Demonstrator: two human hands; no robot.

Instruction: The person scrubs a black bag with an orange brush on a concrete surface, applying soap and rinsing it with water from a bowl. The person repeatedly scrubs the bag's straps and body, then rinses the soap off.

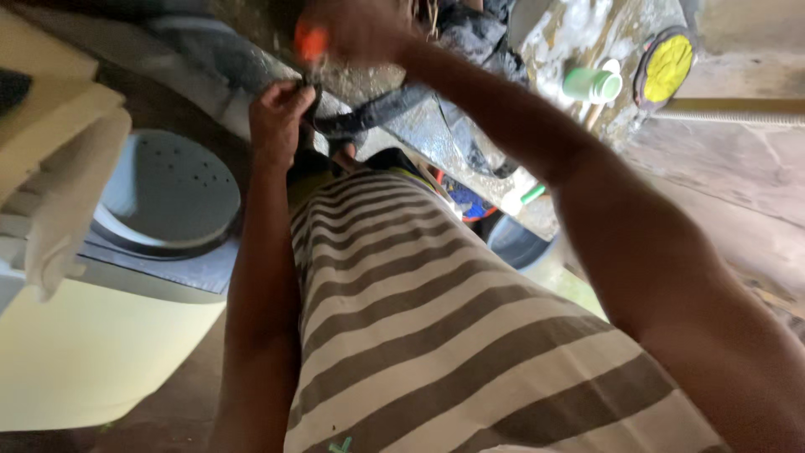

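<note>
Showing stained, mottled ground (738, 210) across the right side, with a pale hose (738, 111) running along it toward a yellow disc in a dark ring (667, 67). Filling the lower left, a cream washing machine (84, 352), lying open with its grey perforated drum (168, 189) facing up. Covering the lower middle, a brown-and-cream striped shirt (436, 327), reaching almost to the bottom edge. Stretching diagonally above the shirt, a grimy, paint-flecked machine body (470, 143), blurred in places. Curving along that body, a black rubber hose (377, 109), ending just beside both hands. Sitting near the disc, a small green cap (594, 84) on a white fitting. Peeking out between shirt and machine body, something blue and orange (470, 203), too hidden for telling what.

Reaching up from the lower left, the left hand (279, 113), with fingers curled in a closed grip, pinching the dark end of the black rubber hose. Coming in from the lower right along a long forearm, the right hand (352, 29), blurred at the top edge, closing its grip around an orange-handled tool (309, 40), only the orange tip showing. Holding both hands close together, the tool just above the left hand's knuckles, right at the hose end.
</note>
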